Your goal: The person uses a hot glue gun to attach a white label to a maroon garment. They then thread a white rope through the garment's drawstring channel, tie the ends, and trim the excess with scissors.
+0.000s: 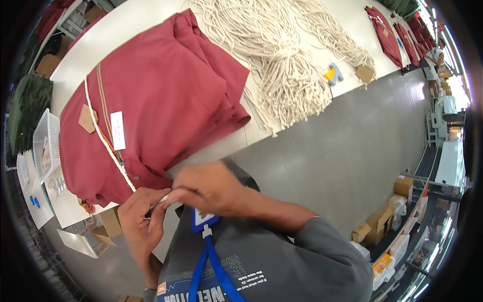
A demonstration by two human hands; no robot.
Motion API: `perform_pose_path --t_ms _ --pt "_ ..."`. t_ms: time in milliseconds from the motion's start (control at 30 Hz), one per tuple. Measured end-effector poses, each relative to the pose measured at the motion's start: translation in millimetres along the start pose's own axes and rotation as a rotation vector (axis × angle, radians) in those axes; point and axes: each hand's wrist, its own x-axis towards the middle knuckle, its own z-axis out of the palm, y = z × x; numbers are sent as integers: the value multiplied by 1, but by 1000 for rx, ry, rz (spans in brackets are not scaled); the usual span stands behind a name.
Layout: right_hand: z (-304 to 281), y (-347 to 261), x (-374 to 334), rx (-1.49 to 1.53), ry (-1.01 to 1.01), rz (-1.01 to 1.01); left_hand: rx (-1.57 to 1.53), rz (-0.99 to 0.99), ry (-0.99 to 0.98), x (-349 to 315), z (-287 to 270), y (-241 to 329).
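Apparently light and limp: white cord, pinched at its near end.
Left hand and right hand hold it between fingertips, beside the near edge of the red garment; being pliable, best gripped near its tip.

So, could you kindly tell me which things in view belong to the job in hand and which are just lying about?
In the job:
white cord, pinched by left hand and right hand
red fabric piece under the cord
probably the loose pale cords

Apparently just lying about:
yellow-and-grey tool
white basket
cardboard boxes
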Motion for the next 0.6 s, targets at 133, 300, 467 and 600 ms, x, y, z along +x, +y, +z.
perform_pose_path --t_ms 133,300,467,600 --pt "-44 71 -54 -298 221 499 -41 -3 58 4 6 -6" --pt "-72 161 -119 -606 380 556 -13 -6 72 5 8 -8" --pt "-61 183 -135 -803 415 479 18 -11 112 0 9 -7" --pt "-59 188 -134 -836 263 344 39 -13 144 -4 8 -8"
